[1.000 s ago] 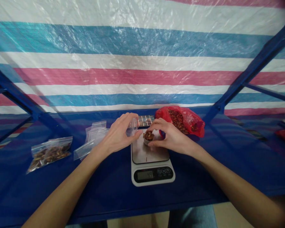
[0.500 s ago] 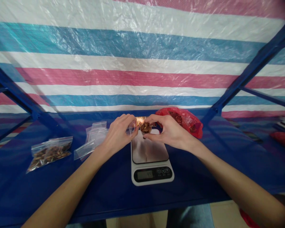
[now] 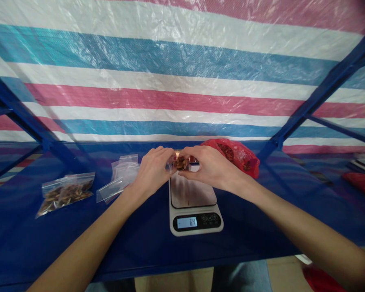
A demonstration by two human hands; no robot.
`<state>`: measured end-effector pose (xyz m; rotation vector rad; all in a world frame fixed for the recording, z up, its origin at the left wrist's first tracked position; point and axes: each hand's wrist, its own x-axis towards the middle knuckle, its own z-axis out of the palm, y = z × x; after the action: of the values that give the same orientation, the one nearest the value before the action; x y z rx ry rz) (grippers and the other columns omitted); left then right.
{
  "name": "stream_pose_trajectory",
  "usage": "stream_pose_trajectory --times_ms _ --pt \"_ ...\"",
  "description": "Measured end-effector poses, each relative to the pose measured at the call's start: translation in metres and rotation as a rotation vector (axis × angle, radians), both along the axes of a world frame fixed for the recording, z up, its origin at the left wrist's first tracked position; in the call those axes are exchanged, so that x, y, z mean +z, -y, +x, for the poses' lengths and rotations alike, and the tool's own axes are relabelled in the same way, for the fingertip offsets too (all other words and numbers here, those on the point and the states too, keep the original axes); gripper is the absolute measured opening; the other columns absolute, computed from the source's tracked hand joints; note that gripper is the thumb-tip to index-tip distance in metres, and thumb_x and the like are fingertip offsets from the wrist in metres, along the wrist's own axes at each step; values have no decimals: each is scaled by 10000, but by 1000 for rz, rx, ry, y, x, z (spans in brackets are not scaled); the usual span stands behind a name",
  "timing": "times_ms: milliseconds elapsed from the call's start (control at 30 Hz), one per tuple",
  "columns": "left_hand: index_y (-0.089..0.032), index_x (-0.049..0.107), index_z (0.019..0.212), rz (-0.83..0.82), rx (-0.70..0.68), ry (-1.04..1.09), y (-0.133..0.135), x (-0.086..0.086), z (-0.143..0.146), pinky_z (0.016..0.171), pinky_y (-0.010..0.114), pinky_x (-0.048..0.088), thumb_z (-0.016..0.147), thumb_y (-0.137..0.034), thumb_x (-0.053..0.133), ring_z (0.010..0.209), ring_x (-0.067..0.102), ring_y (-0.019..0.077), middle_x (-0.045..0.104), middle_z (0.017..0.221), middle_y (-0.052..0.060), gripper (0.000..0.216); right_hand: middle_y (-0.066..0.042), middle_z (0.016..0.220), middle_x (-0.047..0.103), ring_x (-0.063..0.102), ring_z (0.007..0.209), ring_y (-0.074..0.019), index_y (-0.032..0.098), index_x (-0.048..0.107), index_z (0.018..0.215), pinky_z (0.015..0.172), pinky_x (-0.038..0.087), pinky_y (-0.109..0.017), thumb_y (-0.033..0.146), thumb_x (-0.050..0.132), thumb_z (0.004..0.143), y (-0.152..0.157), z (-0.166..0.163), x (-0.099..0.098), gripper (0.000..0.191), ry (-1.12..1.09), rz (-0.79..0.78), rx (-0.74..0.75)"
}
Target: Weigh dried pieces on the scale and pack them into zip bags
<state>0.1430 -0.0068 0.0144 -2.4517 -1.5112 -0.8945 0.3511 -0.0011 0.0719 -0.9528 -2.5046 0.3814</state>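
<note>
Leftward from the scale's (image 3: pixel 196 200) plate, where it sat a second ago, the small cup (image 3: pixel 187 165) has moved to the scale's back left corner, and the scale's display (image 3: pixel 187 222) has since lit up and changed its reading.

Going left to right, a zip bag (image 3: pixel 67 192) of brown dried pieces lies well left of the scale. Nearer the scale's left side, several clear flat bags (image 3: pixel 121 178) overlap one another. Between these and the scale, the left hand (image 3: pixel 155 167) is partly closed, thumb and fingers curved around a piece of clear plastic (image 3: pixel 170 164) whose shape is hard to make out. At the scale's back left corner the cup, filled with brown pieces, meets that plastic. Over the scale's back edge, the right hand (image 3: pixel 211 165) pinches the cup between thumb and fingers, half open to its width. Behind the scale, to its right, a red bag (image 3: pixel 246 158) holds more reddish-brown pieces.
</note>
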Motion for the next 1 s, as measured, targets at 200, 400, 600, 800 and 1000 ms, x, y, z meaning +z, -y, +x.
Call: stream_pose_trajectory --times_ms 200,400,600,800,1000 --pt "-220 672 918 -23 44 -16 1 2 1 707 363 428 840 -204 729 813 628 258 664 831 40 98 -67 955 779 701 865 -258 207 734 1006 705 443 -352 398 759 913 -2 -8 3 214 163 186 -17" --pt "-217 677 946 -63 79 15 2 3 2 711 361 443 821 -171 719 810 637 265 659 832 47 140 -89 931 751 679 824 -266 183 732 971 671 418 -364 394 766 918 -4 -15 9 220 281 305 0" --pt "-212 647 915 -187 140 116 1 4 3 663 320 407 834 -246 735 795 656 256 689 845 48 124 -143 1016 736 682 983 -306 135 752 967 818 478 -405 294 741 952 2 -30 27 161 439 422 32" --pt "-197 614 861 -268 115 318 2 9 4 627 285 365 825 -264 726 665 611 185 687 764 15 136 -114 929 768 724 844 -264 141 759 1035 668 439 -346 105 678 950 3 -47 38 123 589 402 15" --pt "-184 665 880 -249 52 483 -2 7 2 604 259 328 803 -298 727 630 523 140 659 734 -8 151 -99 979 722 697 752 -225 163 732 1101 587 353 -337 129 682 955 -7 -39 35 158 489 427 32"
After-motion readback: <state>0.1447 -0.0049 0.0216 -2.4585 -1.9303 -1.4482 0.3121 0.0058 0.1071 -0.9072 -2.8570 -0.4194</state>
